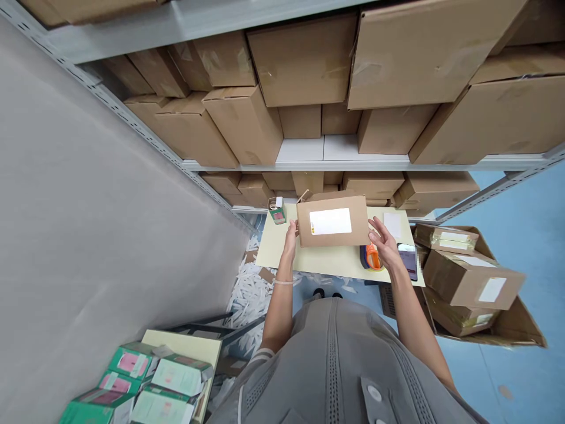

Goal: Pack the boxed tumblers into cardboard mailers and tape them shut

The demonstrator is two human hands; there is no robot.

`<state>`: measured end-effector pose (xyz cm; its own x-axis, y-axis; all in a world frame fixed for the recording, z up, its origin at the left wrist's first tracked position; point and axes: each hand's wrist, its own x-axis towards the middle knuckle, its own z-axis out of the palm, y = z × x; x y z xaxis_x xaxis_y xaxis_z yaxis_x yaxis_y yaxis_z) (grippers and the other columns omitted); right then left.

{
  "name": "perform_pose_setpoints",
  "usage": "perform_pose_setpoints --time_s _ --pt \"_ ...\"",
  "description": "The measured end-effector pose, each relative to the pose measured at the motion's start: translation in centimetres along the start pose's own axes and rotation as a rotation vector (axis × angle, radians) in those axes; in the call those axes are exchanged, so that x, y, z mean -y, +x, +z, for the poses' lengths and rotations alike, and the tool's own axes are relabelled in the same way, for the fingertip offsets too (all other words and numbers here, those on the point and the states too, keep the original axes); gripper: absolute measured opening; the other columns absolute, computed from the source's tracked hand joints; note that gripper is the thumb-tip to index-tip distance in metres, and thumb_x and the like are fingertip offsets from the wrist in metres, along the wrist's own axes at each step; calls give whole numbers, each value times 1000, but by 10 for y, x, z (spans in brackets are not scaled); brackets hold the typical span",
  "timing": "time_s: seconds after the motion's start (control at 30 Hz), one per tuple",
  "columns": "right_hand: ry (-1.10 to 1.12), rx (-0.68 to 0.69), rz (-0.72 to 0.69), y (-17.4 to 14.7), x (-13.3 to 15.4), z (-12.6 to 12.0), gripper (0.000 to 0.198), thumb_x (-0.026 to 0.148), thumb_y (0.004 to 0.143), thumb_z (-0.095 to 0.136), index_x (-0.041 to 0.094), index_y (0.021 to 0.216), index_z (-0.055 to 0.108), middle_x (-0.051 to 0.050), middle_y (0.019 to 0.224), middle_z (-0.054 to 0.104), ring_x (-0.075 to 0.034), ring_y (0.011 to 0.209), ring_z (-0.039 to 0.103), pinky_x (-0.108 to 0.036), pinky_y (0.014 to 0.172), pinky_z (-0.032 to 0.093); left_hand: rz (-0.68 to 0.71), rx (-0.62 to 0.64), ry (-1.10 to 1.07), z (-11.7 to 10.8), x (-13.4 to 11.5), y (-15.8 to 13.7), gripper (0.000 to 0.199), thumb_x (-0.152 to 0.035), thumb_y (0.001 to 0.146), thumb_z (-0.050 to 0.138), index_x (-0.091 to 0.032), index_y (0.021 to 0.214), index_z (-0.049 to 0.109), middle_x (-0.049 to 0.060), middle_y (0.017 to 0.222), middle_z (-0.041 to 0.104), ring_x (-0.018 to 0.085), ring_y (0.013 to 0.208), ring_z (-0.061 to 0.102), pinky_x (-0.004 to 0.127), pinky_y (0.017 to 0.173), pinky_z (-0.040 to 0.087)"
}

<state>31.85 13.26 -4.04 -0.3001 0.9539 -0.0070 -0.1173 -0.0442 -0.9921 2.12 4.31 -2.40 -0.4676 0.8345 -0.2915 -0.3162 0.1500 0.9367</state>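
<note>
A small cardboard box (pixel 362 235) with a white label (pixel 330 222) is held between my two hands over the cream table, its labelled face turned towards me. A flap stands up at its back left corner. My left hand (pixel 290 237) grips the left end, the fingers partly hidden behind it. At the right end, my right hand (pixel 383 238) holds the lower corner with thumb and fingers a little apart. Below that hand lies a tape roll with an orange piece (pixel 372 257). A phone (pixel 408 261) is beside my right wrist.
On the cream table (pixel 326 259) stand a small green box (pixel 277 210) and a white paper (pixel 392 224). Shelves of cartons (pixel 304 59) rise ahead. A large carton (pixel 525 324) of parcels is at right. Green boxes (pixel 132 365) sit lower left; paper strips (pixel 251 288) litter the floor.
</note>
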Motion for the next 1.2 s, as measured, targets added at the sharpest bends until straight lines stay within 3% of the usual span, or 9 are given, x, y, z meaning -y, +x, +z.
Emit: perform_pose_setpoints --time_s 0.2,0.37,0.5,0.7,0.87,1.0,1.2 --pt "27 202 45 -7 9 -12 91 43 73 82 34 152 38 -6 156 45 -25 145 38 -44 119 31 8 10 -21 -5 -5 -1 74 -74 93 26 -20 116 71 7 133 67 27 128 58 41 110 43" --pt "9 209 81 -13 10 -16 72 33 68 82 32 137 59 -4 154 47 -26 146 36 -45 121 26 45 15 5 -6 -8 2 71 -73 94 27 -22 112 72 5 129 69 26 130 57 41 116 38" --pt "-8 167 142 -14 2 -20 59 32 63 79 29 121 68 -4 141 61 -28 138 47 -47 118 31 27 -5 25 -10 -2 0 69 -74 92 32 -23 114 72 6 129 69 26 134 53 40 117 35" --pt "54 30 232 -14 -22 -10 35 54 75 69 26 97 67 -3 111 72 -22 114 64 -39 105 44 -46 24 95 -20 14 -7 69 -75 91 33 -24 111 73 8 127 70 29 132 55 46 119 31" --pt "2 -110 306 -18 -59 1 38 63 75 61 27 86 59 0 100 71 -20 102 66 -35 91 51 -104 49 170 -23 36 -7 66 -72 91 38 -19 106 75 12 127 70 29 133 54 43 121 29" --pt "-36 -123 338 -22 -90 7 42 66 71 57 26 83 57 -2 92 73 -24 98 68 -38 86 53 -112 99 103 -19 59 -2 67 -73 91 36 -21 114 72 9 128 69 26 137 50 41 122 28" --pt "-117 -118 210 -16 -110 11 58 72 83 31 29 101 65 -5 89 76 -24 92 73 -42 87 55 -157 56 42 -6 87 6 74 -75 91 31 -21 128 64 10 141 60 24 139 48 41 121 30"
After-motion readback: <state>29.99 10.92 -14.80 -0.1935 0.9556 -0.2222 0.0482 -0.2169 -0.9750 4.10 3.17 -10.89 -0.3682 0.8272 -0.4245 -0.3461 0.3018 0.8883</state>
